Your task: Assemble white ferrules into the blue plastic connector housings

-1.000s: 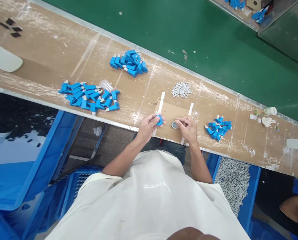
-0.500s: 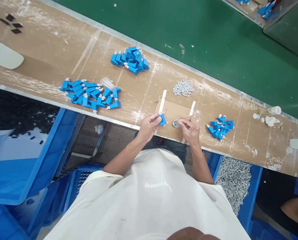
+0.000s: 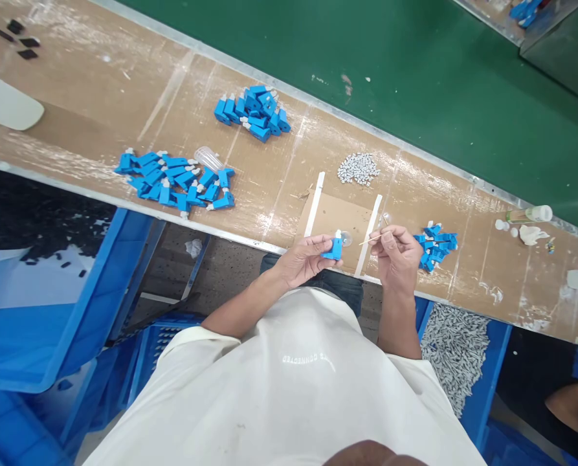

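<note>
Beside a blue connector heap (image 3: 437, 243), left hand (image 3: 305, 259) gripping one connector (image 3: 336, 247), right hand (image 3: 398, 255) gripping a stick (image 3: 369, 240).

Blue plastic connector (image 3: 334, 248), matt scuffed bench (image 3: 123, 103).

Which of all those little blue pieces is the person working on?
On the long brown workbench, find the cardboard pad between two white strips at its near edge. Just over the pad, the left hand pinches one blue piece with a white tip, while the right hand holds a thin stick. Unlike the rest, which lie in piles, it is held alone above the bench.
</note>
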Available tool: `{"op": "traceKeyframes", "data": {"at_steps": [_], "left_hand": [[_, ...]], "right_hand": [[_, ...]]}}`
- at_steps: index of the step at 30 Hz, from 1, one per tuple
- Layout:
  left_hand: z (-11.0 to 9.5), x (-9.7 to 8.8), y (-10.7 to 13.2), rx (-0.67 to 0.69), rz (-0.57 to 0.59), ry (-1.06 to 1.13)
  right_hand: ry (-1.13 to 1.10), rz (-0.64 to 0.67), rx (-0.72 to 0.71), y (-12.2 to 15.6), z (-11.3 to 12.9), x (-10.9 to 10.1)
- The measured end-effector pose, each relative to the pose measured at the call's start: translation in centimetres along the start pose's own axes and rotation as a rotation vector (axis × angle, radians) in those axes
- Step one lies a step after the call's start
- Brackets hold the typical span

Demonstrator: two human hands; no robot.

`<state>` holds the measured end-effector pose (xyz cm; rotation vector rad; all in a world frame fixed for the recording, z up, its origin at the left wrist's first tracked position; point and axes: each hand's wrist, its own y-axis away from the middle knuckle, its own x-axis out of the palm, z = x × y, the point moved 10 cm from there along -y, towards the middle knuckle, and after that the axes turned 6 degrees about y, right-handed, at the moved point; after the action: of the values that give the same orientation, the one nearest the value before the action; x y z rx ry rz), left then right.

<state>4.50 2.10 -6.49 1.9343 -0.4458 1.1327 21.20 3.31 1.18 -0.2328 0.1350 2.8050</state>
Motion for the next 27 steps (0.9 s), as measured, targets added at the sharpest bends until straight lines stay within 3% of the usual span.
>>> {"op": "traceKeyframes", "data": {"at_steps": [4, 8, 11, 27], "left_hand": [[0.3, 1.2, 0.4, -0.021, 0.059, 0.022], [0.2, 2.1, 0.7, -0.032, 0.098, 0.000], [0.1, 2.3, 0.9, -0.029, 0.108, 0.000], [-0.1, 1.8, 0.7, 0.001, 0.082, -0.026]], "right_hand": [[0.119, -0.064, -0.205, 2.3, 4.6, 0.5], [0.253, -0.050, -0.408, 3.8, 6.9, 1.3], [0.301, -0.032, -0.515, 4.2, 7.4, 1.7], [0.464, 0.014, -0.716, 4.9, 9.1, 2.9]]}}
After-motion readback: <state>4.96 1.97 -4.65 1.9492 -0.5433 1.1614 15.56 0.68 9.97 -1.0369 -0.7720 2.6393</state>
